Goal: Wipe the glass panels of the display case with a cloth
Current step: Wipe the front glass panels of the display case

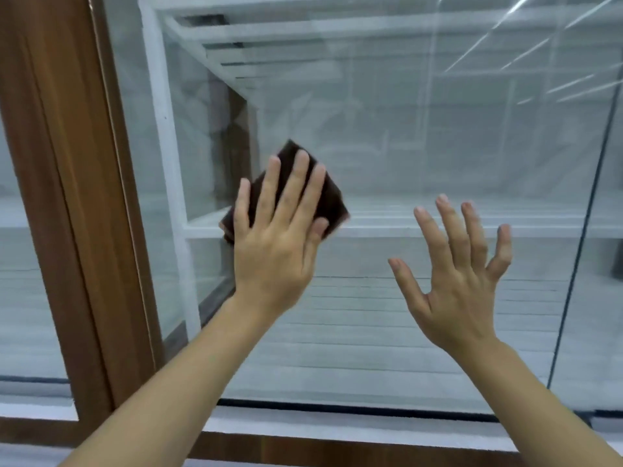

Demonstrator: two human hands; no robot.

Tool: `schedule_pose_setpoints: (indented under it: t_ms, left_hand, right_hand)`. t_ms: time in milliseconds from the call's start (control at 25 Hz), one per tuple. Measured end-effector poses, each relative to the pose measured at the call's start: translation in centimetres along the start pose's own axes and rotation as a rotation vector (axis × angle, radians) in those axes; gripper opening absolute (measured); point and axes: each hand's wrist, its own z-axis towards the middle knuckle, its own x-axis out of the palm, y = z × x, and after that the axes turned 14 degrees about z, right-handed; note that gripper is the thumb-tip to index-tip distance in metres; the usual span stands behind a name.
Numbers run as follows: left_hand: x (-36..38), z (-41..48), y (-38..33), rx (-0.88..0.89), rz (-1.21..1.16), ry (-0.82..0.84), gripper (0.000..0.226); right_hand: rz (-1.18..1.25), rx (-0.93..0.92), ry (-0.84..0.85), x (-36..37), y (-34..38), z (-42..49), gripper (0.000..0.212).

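Evidently the left hand (273,251) lies flat, fingers straight and nearly together, pressing the folded dark cloth (332,200) against the glass panel (438,146) just left of the frame's centre, probably so the whole palm spreads pressure evenly over the pad while it wipes. At right of centre the right hand (455,284) is open with fingers fanned and holds nothing, likely steadying the person against the pane, though contact cannot be confirmed. The cloth sits near the brown wooden post (67,163) at the left.
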Motion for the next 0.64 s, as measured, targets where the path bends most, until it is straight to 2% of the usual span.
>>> schedule_pose_setpoints:
  t_ms: [120, 160, 200, 240, 280, 360, 400, 440, 640]
  left_hand:
    - [-1.0, -11.1, -2.4, 0.603, 0.079, 0.04, 0.054]
    - [-0.4, -10.7, -2.0, 0.697, 0.073, 0.02, 0.053]
    - [0.2, -8.5, -1.8, 0.692, 0.079, -0.047, 0.051]
    - [0.5, -5.2, -1.7, 0.588, 0.086, -0.106, 0.05]
    - [0.4, -1.1, -1.4, 0.412, 0.077, -0.132, 0.05]
    - [-0.2, 5.3, -1.0, 0.138, 0.007, -0.072, 0.053]
    - [-0.2, 5.7, -1.5, 0.054, -0.018, -0.038, 0.054]
    - [0.1, 4.4, -2.3, 0.034, -0.042, -0.015, 0.055]
    - [1.2, -11.9, -5.5, 0.214, 0.024, -0.057, 0.057]
  right_hand:
    - [0.03, -0.042, -0.001, -0.3, -0.7, -0.9, 0.057]
    - [0.035, -0.039, -0.009, -0.5, -1.0, -1.1, 0.058]
    - [0.027, -0.024, -0.019, -0.6, -1.4, -1.5, 0.058]
    - [0.011, -0.001, -0.03, -0.9, -1.7, -2.0, 0.059]
    - [-0.004, 0.024, -0.043, -1.1, -2.0, -2.8, 0.06]
    - [-0.003, 0.09, -0.057, -1.2, -2.6, -4.2, 0.062]
    - [0.003, 0.117, -0.062, -1.3, -2.8, -5.2, 0.063]
    - [0.008, 0.136, -0.066, -1.3, -3.1, -6.1, 0.063]
    - [-0.041, 0.123, -0.05, -1.3, -3.9, -10.4, 0.063]
